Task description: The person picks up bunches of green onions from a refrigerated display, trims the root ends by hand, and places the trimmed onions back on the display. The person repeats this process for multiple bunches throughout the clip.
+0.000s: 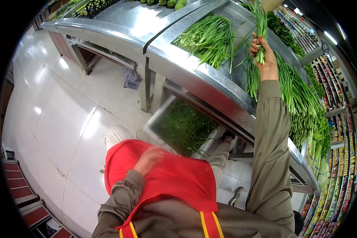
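Note:
My right hand (pixel 263 55) is raised over the metal display counter (pixel 196 67), closed around a bunch of long green stalks (pixel 260 25) that look like garlic chives or thin scallions. The pale cut ends point down towards my wrist. A loose pile of similar greens (pixel 212 37) lies on the counter left of this hand. A larger, neatly layered pile (pixel 297 92) stretches along the right, partly behind my sleeve. My left hand (pixel 150 159) is blurred in front of my red apron (pixel 178 169). Whether it touches the cloth or holds anything cannot be told.
Below the counter edge, a white bin (pixel 159 114) holds loose green scraps. A crumpled purple plastic bag (pixel 131 78) hangs by the counter leg. Leafy vegetables (pixel 322 131) line the right side, with packed store shelves (pixel 342 148) beyond. A striped shoe (pixel 236 196) rests on the floor.

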{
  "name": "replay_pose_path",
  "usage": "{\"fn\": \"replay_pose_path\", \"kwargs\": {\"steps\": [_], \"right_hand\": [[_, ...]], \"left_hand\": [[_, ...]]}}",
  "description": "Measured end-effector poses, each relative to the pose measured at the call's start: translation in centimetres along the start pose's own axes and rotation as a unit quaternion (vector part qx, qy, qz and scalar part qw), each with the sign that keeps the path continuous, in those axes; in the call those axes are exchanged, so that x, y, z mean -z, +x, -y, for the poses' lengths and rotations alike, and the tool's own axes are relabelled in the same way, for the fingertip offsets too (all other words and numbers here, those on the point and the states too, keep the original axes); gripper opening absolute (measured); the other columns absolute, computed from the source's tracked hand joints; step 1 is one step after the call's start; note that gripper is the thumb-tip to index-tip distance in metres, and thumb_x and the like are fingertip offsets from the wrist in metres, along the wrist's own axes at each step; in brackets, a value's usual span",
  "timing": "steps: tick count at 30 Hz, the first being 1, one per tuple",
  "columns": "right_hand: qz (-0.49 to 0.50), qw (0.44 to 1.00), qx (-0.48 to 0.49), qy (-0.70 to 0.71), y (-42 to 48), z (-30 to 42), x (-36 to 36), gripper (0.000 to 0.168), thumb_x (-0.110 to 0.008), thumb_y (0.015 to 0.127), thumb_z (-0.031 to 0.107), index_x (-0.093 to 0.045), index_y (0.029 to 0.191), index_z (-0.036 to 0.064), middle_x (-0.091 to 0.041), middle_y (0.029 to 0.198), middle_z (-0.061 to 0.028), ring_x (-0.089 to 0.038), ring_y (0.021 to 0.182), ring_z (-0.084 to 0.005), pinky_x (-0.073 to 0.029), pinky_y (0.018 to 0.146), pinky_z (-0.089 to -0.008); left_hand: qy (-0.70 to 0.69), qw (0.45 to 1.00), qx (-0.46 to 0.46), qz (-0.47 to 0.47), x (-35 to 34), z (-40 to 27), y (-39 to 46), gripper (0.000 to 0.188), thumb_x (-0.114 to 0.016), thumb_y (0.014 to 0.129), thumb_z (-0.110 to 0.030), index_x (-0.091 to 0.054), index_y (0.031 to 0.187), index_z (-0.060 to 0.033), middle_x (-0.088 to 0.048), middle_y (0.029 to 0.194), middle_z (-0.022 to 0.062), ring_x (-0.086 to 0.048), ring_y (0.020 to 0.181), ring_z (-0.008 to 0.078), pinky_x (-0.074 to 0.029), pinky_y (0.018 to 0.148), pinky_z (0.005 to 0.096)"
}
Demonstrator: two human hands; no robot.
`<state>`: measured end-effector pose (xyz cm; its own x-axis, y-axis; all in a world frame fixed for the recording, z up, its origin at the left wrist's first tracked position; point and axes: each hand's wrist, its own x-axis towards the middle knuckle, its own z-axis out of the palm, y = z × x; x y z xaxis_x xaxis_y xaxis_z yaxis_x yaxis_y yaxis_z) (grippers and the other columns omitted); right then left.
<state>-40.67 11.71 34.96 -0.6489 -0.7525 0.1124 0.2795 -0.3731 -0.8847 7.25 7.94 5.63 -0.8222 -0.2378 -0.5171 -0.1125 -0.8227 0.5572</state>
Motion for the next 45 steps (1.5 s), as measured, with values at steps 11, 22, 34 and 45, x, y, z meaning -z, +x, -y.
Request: {"fn": "replay_pose_path", "kwargs": {"steps": [11, 22, 34, 45], "right_hand": [[-0.067, 0.967, 0.046, -0.242, -1.2, 1.8, -2.1, 0.021, -0.063, 0.08, 0.011, -0.057, 0.096, -0.002, -0.061, 0.079, -0.0055, -0.055, 0.059, -0.0115, -0.046, 0.051, -0.0211], [0.109, 0.993, 0.012, -0.053, -11.0, 4.5, -8.1, 0.039, -0.056, 0.083, 0.009, -0.042, 0.116, -0.007, -0.05, 0.086, -0.0071, -0.046, 0.07, -0.0104, -0.04, 0.054, -0.02], [0.08, 0.981, -0.132, -0.114, -28.6, -9.4, -8.7, 0.04, -0.066, 0.068, 0.006, -0.052, 0.104, -0.004, -0.057, 0.079, -0.0085, -0.054, 0.06, -0.0121, -0.042, 0.05, -0.0218], [0.152, 0.941, -0.255, -0.162, -33.6, -19.6, -3.5, 0.031, -0.061, 0.082, 0.018, -0.054, 0.105, -0.003, -0.06, 0.087, -0.0051, -0.057, 0.072, -0.0116, -0.047, 0.065, -0.0252]], "left_hand": [[-0.012, 1.0, -0.001, -0.001, 0.0, 0.0, -0.3, 0.031, -0.051, 0.088, -0.015, -0.047, 0.117, -0.0063, -0.058, 0.099, 0.0055, -0.056, 0.091, 0.0151, -0.044, 0.079, 0.0267], [0.007, 0.998, -0.001, 0.06, -1.8, -0.4, -0.3, 0.04, -0.052, 0.088, -0.016, -0.043, 0.125, -0.005, -0.057, 0.105, 0.0059, -0.055, 0.096, 0.0145, -0.043, 0.084, 0.0272], [0.159, 0.926, -0.17, 0.297, -15.1, -4.8, -3.4, 0.062, -0.06, 0.082, -0.022, -0.032, 0.135, -0.0056, -0.044, 0.128, 0.007, -0.04, 0.121, 0.0186, -0.032, 0.099, 0.0318], [-0.147, 0.977, -0.137, 0.072, -13.6, 0.6, 1.4, 0.029, -0.055, 0.084, -0.004, -0.045, 0.111, -0.0026, -0.058, 0.105, 0.0161, -0.055, 0.101, 0.0266, -0.046, 0.087, 0.0388]]}}
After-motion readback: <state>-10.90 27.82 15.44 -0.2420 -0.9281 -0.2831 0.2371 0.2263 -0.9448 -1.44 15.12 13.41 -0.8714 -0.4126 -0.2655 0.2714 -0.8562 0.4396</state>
